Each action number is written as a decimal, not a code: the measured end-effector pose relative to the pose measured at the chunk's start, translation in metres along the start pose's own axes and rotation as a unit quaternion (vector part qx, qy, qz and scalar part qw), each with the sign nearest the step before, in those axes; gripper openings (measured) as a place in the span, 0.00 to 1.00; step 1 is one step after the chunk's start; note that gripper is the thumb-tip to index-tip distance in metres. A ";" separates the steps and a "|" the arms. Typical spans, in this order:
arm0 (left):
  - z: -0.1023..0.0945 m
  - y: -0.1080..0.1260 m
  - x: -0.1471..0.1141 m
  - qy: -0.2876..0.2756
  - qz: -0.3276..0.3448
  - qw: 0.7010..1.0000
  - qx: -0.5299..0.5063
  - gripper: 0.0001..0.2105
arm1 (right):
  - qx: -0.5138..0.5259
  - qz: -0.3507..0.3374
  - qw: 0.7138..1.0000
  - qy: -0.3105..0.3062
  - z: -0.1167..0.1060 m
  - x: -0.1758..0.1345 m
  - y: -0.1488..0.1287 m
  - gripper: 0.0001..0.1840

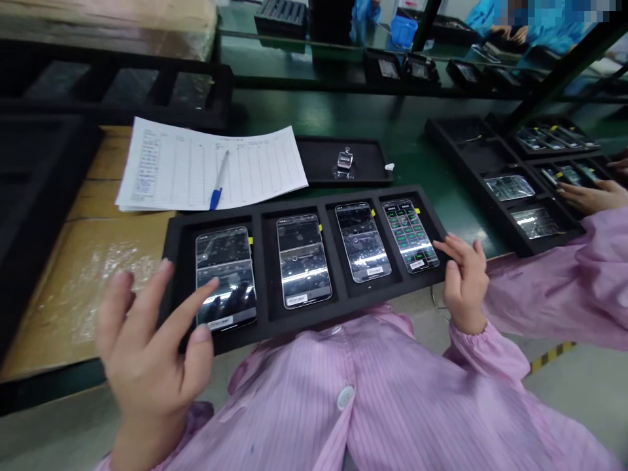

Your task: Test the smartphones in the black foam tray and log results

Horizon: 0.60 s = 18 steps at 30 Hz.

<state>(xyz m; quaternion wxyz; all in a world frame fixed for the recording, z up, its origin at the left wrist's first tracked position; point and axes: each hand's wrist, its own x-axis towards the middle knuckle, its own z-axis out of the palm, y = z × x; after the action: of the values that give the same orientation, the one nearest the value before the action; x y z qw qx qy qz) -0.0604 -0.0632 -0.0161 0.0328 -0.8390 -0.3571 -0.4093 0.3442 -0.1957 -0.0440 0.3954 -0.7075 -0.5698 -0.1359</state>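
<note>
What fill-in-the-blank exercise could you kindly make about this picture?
1. The tray nearest the striped clothing holds ____ phones.
2. The pen lies on the ____.
3. The phone nearest the right hand shows a grid coloured partly ____.
4. The small tabs beside the phones are ____.

Missing words: four; paper; green; yellow.

The phone labels [297, 300] are too small and blurred to read.

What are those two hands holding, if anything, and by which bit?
Nothing is held. The left hand points over the leftmost phone; the right hand is beside the phone showing green boxes. Neither hand's fingers grip anything.
</note>
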 end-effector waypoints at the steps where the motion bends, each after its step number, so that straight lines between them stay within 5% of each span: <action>1: -0.001 -0.001 0.000 0.009 -0.007 1.000 0.003 0.30 | 0.000 -0.006 0.999 0.038 -0.001 -0.003 0.001 0.19; 6: -0.004 -0.004 0.001 0.016 -0.048 0.999 0.010 0.29 | -0.007 -0.026 0.998 0.061 0.002 -0.019 0.008 0.16; 10: -0.002 -0.005 0.002 0.009 -0.050 0.999 0.011 0.29 | -0.012 0.024 0.962 0.270 0.017 -0.041 0.023 0.18; 12: 0.000 -0.005 0.002 0.005 -0.054 0.998 0.006 0.28 | -0.020 0.047 0.948 0.316 0.028 -0.052 0.029 0.18; 14: 0.002 -0.005 0.003 0.002 -0.064 0.998 -0.002 0.28 | -0.015 0.060 0.961 0.270 0.043 -0.057 0.026 0.15; 18: 0.003 -0.004 0.005 -0.001 -0.064 0.998 -0.007 0.29 | 0.022 0.067 0.994 0.078 0.062 -0.043 -0.007 0.19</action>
<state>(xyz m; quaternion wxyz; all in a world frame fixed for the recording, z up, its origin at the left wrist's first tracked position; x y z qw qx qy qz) -0.0589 -0.0561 -0.0161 0.0005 -0.8151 -0.4076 -0.4117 0.3085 -0.1809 -0.1090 0.4622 -0.7226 -0.4911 -0.1518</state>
